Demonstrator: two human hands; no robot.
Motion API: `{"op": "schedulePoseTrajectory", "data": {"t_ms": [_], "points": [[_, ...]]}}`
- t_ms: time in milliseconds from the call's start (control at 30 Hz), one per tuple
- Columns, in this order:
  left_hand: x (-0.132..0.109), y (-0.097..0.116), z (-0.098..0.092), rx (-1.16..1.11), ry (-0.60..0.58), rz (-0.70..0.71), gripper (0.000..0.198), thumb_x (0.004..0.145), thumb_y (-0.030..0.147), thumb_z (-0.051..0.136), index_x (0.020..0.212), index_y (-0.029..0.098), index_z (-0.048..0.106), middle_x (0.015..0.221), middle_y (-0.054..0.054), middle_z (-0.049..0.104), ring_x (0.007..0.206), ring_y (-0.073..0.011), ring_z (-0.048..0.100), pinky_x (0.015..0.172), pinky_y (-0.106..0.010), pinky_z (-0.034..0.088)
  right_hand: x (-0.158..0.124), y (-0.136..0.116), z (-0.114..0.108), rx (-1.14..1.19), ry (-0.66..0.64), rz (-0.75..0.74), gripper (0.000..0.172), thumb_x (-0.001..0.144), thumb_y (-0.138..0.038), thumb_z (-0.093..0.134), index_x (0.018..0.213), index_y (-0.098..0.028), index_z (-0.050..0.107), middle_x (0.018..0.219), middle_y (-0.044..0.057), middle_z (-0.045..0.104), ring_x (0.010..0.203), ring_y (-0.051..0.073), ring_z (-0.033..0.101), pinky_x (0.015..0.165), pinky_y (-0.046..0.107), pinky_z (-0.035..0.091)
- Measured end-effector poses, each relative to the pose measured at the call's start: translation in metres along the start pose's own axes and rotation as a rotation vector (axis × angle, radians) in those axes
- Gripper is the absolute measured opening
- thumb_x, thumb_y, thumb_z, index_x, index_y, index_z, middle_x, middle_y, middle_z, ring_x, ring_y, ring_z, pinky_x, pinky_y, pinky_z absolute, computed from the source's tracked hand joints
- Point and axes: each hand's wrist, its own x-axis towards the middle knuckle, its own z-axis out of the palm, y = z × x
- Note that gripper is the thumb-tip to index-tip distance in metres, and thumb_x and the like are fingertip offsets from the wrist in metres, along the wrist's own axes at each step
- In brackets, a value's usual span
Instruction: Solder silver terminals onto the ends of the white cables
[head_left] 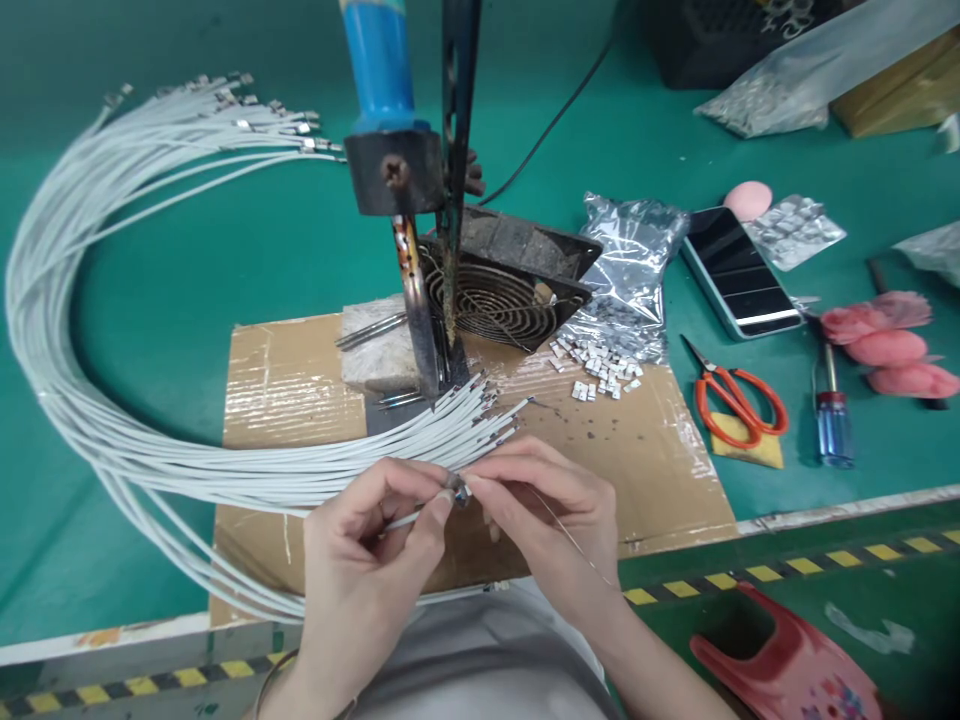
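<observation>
My left hand (pixel 375 560) pinches the end of a white cable (pixel 402 521), thumb against fingertips. Close against it, my right hand (pixel 559 505) pinches a small white piece (pixel 463 491) at the cable's tip; the fingertips hide most of it. A thin wire (pixel 570 540) runs across the right palm. Just beyond both hands lies a bundle of white cables (pixel 285 470) with dark bare-looking tips. It loops round to the left, and metal connectors (pixel 244 125) sit on its far ends. Above the near tips, a soldering iron (pixel 415 290) with a blue handle hangs in a clamp.
A dusty fan (pixel 502 300) stands behind the iron on a cardboard sheet (pixel 637 490). Small white connectors (pixel 600 370) lie by a silvery bag (pixel 630 260). Rightward are a phone (pixel 742 270), orange-handled scissors (pixel 739 405) and a screwdriver (pixel 834 425). A red stool (pixel 795 650) stands below the table edge.
</observation>
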Motion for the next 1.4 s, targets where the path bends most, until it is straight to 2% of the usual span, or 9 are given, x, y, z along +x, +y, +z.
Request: {"op": "schedulePoseTrajectory", "data": {"t_ms": [400,600,800,867,967,1033,1133,1233,1400], "points": [[0.001,0.001,-0.001,0.097,0.000,0.022,0.014,0.078,0.014,0.079,0.065,0.021,0.075,0.079,-0.001,0.081,0.070,-0.0115,0.074,0.065,-0.015,0.055,-0.004,0.003,-0.005,-0.158,-0.007,-0.102,0.018,0.092,-0.014,0.085,0.094,-0.031,0.092,0.082,0.000,0.077,0.063,0.011,0.065,0.053,0.021,0.052],[0.011,-0.004,-0.005,0.126,-0.013,0.027,0.014,0.078,0.015,0.081,0.066,0.021,0.076,0.082,-0.002,0.083,0.070,-0.0130,0.076,0.059,-0.015,0.053,-0.012,0.009,-0.018,-0.366,-0.084,-0.169,0.039,0.116,-0.029,0.048,0.140,-0.029,0.078,0.091,0.002,0.062,0.075,0.017,0.059,0.071,0.031,0.057],[0.026,-0.012,-0.012,0.151,-0.082,0.089,0.011,0.082,0.015,0.083,0.073,0.021,0.079,0.088,-0.003,0.086,0.066,-0.0107,0.073,0.054,-0.013,0.051,-0.011,0.006,-0.017,-0.429,-0.082,-0.151,0.045,0.115,-0.019,0.044,0.157,-0.033,0.050,0.085,-0.004,0.067,0.064,0.015,0.057,0.066,0.029,0.050],[0.029,-0.011,-0.012,0.136,-0.074,0.093,0.011,0.082,0.014,0.083,0.074,0.020,0.079,0.088,-0.003,0.086,0.070,-0.0112,0.076,0.059,-0.012,0.054,-0.008,0.004,-0.017,-0.475,-0.043,-0.177,0.040,0.112,-0.017,0.047,0.149,-0.030,0.051,0.083,-0.005,0.067,0.062,0.015,0.057,0.062,0.028,0.047],[0.031,-0.009,-0.011,0.122,-0.072,0.106,0.012,0.083,0.014,0.082,0.073,0.020,0.078,0.088,-0.002,0.087,0.073,-0.0114,0.079,0.063,-0.011,0.057,-0.004,0.000,-0.017,-0.582,0.008,-0.237,0.013,0.108,-0.016,0.053,0.110,-0.027,0.059,0.075,-0.006,0.055,0.058,0.013,0.052,0.058,0.028,0.041],[0.033,-0.008,-0.010,0.119,-0.073,0.113,0.012,0.083,0.013,0.082,0.073,0.020,0.078,0.087,-0.002,0.087,0.073,-0.0113,0.079,0.062,-0.011,0.057,-0.001,-0.002,-0.018,-0.607,-0.006,-0.236,0.020,0.108,-0.015,0.054,0.091,-0.026,0.052,0.071,-0.007,0.047,0.056,0.013,0.046,0.055,0.029,0.037],[0.036,-0.007,-0.009,0.108,-0.065,0.106,0.013,0.082,0.013,0.082,0.072,0.020,0.078,0.087,-0.002,0.087,0.077,-0.0125,0.081,0.065,-0.011,0.059,0.002,-0.003,-0.016,-0.518,-0.055,-0.181,0.023,0.110,-0.016,0.056,0.089,-0.026,0.052,0.078,-0.004,0.053,0.064,0.013,0.053,0.062,0.028,0.045],[0.037,-0.007,-0.008,0.086,-0.057,0.106,0.014,0.082,0.013,0.082,0.072,0.020,0.078,0.087,-0.002,0.087,0.076,-0.0122,0.081,0.066,-0.011,0.059,0.004,-0.003,-0.013,-0.396,-0.061,-0.175,0.018,0.109,-0.016,0.062,0.094,-0.025,0.059,0.104,0.003,0.069,0.098,0.019,0.069,0.088,0.033,0.056],[0.039,-0.005,-0.007,0.093,-0.034,0.124,0.014,0.081,0.013,0.084,0.072,0.020,0.078,0.087,-0.001,0.086,0.072,-0.0119,0.080,0.063,-0.012,0.058,0.005,0.000,-0.008,-0.255,-0.070,-0.117,0.019,0.105,-0.013,0.069,0.095,-0.027,0.063,0.131,0.004,0.080,0.132,0.023,0.072,0.111,0.039,0.056]]}}
